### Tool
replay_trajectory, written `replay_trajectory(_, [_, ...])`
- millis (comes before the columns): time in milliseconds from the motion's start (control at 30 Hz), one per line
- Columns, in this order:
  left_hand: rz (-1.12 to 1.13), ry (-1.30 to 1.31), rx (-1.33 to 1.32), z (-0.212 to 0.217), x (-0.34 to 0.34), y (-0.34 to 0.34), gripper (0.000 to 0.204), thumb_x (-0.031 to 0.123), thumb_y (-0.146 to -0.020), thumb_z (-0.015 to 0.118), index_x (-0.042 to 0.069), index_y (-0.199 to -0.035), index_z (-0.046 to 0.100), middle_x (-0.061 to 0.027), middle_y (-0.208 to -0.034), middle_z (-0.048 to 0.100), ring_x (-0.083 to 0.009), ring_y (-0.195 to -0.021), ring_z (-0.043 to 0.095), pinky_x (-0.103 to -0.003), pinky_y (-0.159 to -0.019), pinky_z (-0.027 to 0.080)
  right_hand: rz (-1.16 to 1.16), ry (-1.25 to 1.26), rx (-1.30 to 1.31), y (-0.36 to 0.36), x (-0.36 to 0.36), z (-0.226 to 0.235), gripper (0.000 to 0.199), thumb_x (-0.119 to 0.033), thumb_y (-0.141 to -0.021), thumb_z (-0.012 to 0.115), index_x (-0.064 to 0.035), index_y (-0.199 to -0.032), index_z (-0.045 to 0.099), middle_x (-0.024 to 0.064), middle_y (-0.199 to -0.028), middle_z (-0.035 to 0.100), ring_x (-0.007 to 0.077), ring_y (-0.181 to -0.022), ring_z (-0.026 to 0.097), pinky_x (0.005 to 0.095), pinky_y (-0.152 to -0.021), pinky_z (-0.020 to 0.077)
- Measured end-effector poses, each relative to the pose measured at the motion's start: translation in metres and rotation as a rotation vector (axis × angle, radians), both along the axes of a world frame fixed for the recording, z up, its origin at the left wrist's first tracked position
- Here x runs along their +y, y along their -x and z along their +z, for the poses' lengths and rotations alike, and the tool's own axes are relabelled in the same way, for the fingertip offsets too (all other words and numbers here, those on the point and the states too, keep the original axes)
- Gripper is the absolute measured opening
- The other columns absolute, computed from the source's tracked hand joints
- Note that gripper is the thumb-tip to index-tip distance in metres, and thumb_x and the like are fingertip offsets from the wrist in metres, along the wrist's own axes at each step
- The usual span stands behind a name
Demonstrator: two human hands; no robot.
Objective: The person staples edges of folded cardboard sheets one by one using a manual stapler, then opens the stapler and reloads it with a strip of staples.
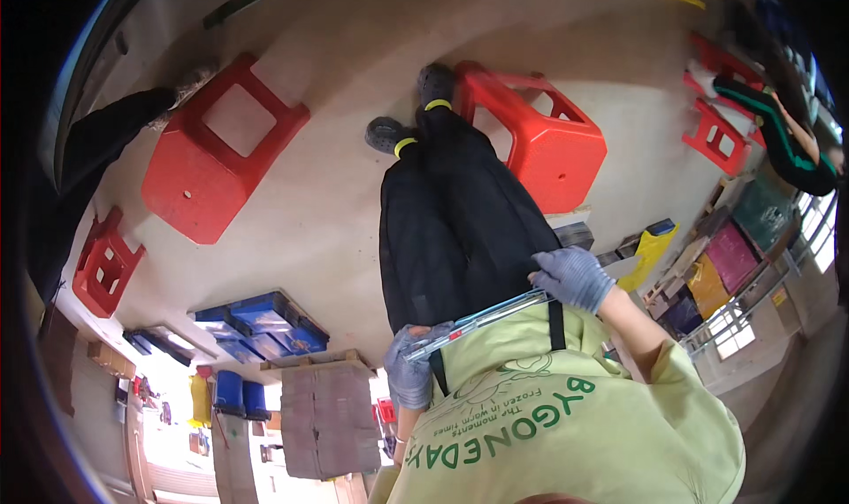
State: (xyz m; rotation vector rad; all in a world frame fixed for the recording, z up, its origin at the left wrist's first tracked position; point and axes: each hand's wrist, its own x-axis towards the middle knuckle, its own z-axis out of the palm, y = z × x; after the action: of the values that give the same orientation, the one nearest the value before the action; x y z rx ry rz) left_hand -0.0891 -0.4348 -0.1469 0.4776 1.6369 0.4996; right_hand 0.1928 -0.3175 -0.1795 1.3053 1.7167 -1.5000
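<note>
Across my waist lies a bundle of thin, long silver strips [495,315], with a small red spot near its left part. I cannot make out exactly what kind of part they are. My left hand [409,364], in a grey-blue knit glove, is closed round the bundle's left end. At the other end, my right hand [573,278], gloved alike, grips the strips with its fingers bent over them. The bundle tilts, its right end farther from me than its left. Black trousers and a light green shirt show behind it.
Red plastic stools stand ahead on the right [562,155] and ahead on the left [190,190]. A person's dark trouser leg [93,155] is beside the left stool. Another person's dark, green-striped clothing [776,137] shows at far right. Blue crates [265,314] sit on the floor at left.
</note>
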Motion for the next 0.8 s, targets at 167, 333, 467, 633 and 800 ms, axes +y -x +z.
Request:
replay_trajectory(167, [0.014, 0.057, -0.031, -0.004, 0.026, -0.02, 0.022, 0.018, -0.083, 0.057, -0.003, -0.086, 0.063, -0.0082, -0.082, 0.062, -0.0164, -0.078, 0.059, -0.026, -0.071, 0.044, -0.023, -0.036, -0.124, -0.039, 0.022, -0.001, 0.034, -0.037, -0.085, 0.055, -0.0046, -0.074, 0.055, 0.0179, -0.06, 0.057, 0.0376, -0.06, 0.059, 0.0468, -0.054, 0.0454])
replay_trajectory(333, [0.116, 0.13, -0.118, -0.011, 0.03, -0.022, 0.021, 0.016, -0.082, 0.057, -0.003, -0.089, 0.062, -0.0084, -0.086, 0.062, -0.0168, -0.081, 0.06, -0.026, -0.076, 0.045, 0.068, -0.023, -0.157, -0.046, 0.019, -0.012, 0.036, -0.039, -0.085, 0.055, -0.0051, -0.073, 0.056, 0.0183, -0.055, 0.056, 0.0376, -0.054, 0.057, 0.0463, -0.051, 0.0455])
replay_trajectory(467, [0.009, 0.131, -0.077, -0.013, 0.034, -0.003, 0.021, 0.015, -0.083, 0.056, -0.003, -0.091, 0.062, -0.0086, -0.087, 0.064, -0.0166, -0.083, 0.06, -0.026, -0.078, 0.045, -0.043, -0.018, -0.175, -0.028, 0.003, -0.017, 0.037, -0.04, -0.084, 0.057, -0.0064, -0.069, 0.056, 0.0173, -0.055, 0.056, 0.0365, -0.054, 0.058, 0.0463, -0.051, 0.0456])
replay_trajectory(633, [-0.126, -0.059, -0.104, -0.021, -0.005, 0.051, 0.023, 0.017, -0.088, 0.053, -0.004, -0.094, 0.06, -0.0101, -0.088, 0.066, -0.019, -0.086, 0.063, -0.029, -0.08, 0.046, -0.102, -0.111, -0.238, 0.011, -0.047, -0.005, 0.039, -0.04, -0.083, 0.059, -0.0067, -0.062, 0.057, 0.0172, -0.054, 0.055, 0.0362, -0.053, 0.058, 0.0449, -0.05, 0.0446])
replay_trajectory(800, [0.372, 0.026, -0.473, -0.058, -0.017, 0.123, 0.023, 0.018, -0.091, 0.048, -0.003, -0.097, 0.058, -0.0129, -0.097, 0.063, -0.0257, -0.089, 0.065, -0.037, -0.084, 0.05, -0.521, -0.061, -0.029, 0.055, -0.101, -0.009, 0.022, -0.021, -0.084, 0.061, -0.004, -0.07, 0.063, 0.0148, -0.06, 0.056, 0.0319, -0.053, 0.054, 0.0352, -0.052, 0.0431])
